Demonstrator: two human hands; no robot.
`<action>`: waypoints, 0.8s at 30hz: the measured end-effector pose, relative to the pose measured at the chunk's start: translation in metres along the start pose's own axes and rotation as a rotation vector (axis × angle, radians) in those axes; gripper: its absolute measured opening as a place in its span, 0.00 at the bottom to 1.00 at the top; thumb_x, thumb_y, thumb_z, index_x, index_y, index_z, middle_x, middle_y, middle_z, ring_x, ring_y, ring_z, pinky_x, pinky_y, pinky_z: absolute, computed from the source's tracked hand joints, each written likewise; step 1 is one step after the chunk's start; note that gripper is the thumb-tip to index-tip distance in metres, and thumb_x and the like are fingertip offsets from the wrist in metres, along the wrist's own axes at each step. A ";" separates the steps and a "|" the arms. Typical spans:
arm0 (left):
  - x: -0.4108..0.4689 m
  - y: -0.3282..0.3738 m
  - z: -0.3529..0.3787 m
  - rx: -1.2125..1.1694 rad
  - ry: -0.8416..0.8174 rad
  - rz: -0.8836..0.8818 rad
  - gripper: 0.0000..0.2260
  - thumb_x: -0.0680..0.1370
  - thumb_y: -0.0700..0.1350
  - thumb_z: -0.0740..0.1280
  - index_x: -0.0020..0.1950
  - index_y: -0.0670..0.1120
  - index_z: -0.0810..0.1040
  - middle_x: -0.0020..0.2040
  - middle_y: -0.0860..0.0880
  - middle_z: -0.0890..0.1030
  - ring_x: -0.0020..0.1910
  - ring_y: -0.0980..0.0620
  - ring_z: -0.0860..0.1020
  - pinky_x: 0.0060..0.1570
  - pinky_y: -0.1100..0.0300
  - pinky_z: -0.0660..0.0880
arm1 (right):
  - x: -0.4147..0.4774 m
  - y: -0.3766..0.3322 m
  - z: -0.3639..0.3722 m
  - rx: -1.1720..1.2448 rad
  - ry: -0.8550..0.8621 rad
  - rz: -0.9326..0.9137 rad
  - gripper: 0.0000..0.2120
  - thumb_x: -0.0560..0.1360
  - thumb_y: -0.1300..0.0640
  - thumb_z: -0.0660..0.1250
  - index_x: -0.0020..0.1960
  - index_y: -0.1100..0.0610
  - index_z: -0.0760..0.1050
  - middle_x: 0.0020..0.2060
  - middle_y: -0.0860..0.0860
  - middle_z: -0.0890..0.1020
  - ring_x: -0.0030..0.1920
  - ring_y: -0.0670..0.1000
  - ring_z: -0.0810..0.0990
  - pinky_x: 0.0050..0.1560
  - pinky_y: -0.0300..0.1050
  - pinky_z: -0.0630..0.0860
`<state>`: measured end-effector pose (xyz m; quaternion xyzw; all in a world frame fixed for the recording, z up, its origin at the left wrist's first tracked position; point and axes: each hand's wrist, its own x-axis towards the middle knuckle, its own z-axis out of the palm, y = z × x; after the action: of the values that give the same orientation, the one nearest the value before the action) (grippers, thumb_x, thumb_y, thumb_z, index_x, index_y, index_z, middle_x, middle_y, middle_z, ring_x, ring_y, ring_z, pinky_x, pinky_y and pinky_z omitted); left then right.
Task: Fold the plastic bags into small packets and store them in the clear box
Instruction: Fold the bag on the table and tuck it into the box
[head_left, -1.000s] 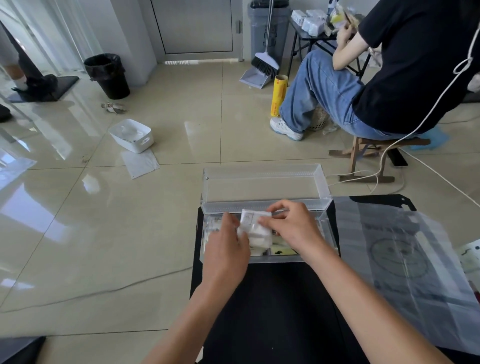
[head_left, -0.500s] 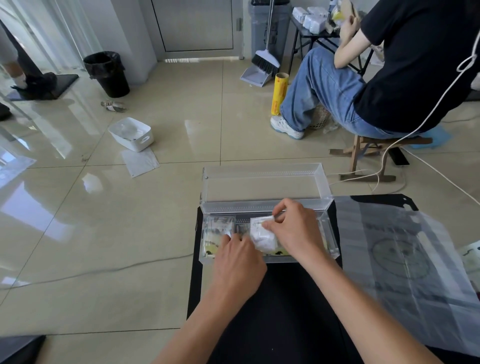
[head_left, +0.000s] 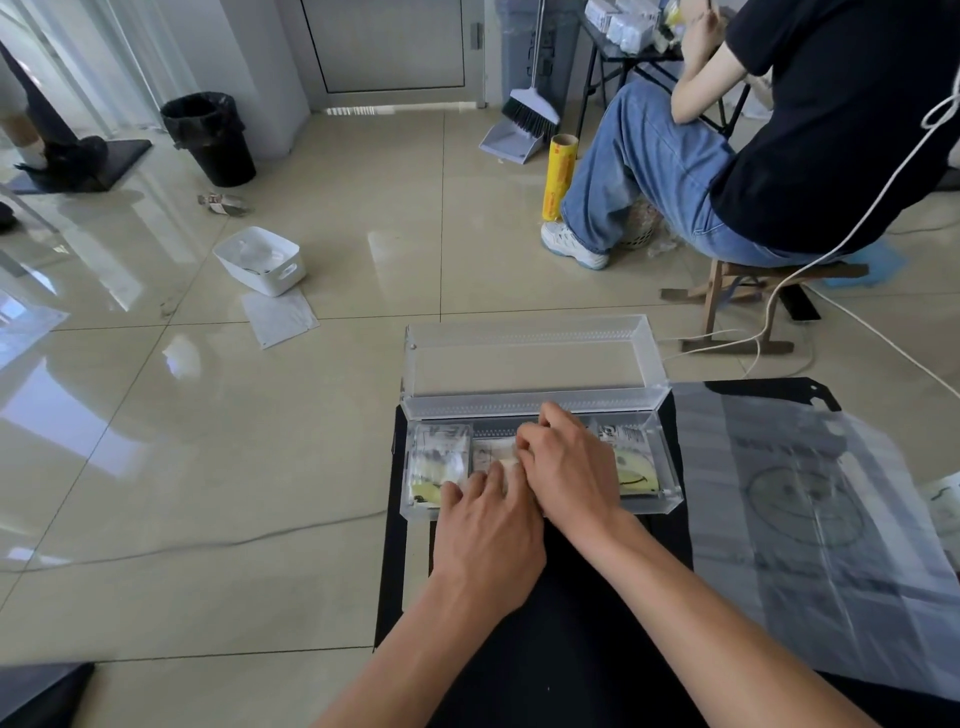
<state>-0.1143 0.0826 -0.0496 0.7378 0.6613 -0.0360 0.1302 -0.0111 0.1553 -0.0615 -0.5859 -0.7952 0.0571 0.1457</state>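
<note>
Left hand (head_left: 488, 530) flat-fingered, right hand (head_left: 566, 467) pinch-curled, both on middle packet (head_left: 491, 451) in clear box (head_left: 671, 493) between stored packets (head_left: 441, 462)

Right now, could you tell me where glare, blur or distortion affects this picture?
Head view, left: window glare washes out the floor. Head view, centre: the wide lens slightly bows the tile joints, while the left hand, right hand and packet are fairly sharp. Head view, right: the flat bag looks smeared.
</note>
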 end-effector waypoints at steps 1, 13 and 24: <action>0.000 0.000 0.001 0.003 -0.048 0.008 0.41 0.71 0.53 0.30 0.78 0.46 0.63 0.77 0.44 0.68 0.75 0.42 0.68 0.67 0.43 0.65 | 0.000 0.001 0.000 0.001 -0.021 0.004 0.06 0.79 0.56 0.70 0.44 0.55 0.80 0.42 0.48 0.76 0.39 0.53 0.80 0.32 0.45 0.73; 0.006 0.005 -0.004 -0.108 -0.272 -0.092 0.29 0.85 0.56 0.45 0.85 0.51 0.44 0.86 0.47 0.49 0.84 0.46 0.49 0.77 0.34 0.41 | 0.009 -0.005 0.004 -0.144 -0.078 0.021 0.10 0.81 0.56 0.64 0.44 0.53 0.82 0.42 0.48 0.81 0.41 0.54 0.84 0.35 0.44 0.70; 0.008 0.002 -0.011 -0.102 -0.323 -0.067 0.31 0.84 0.52 0.53 0.85 0.50 0.45 0.86 0.45 0.46 0.84 0.48 0.45 0.77 0.32 0.41 | 0.017 -0.014 -0.002 -0.175 -0.186 0.106 0.08 0.81 0.60 0.64 0.53 0.54 0.82 0.51 0.52 0.85 0.51 0.56 0.85 0.43 0.46 0.75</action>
<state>-0.1128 0.0928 -0.0410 0.6924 0.6571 -0.1249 0.2706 -0.0278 0.1671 -0.0534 -0.6296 -0.7752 0.0491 0.0164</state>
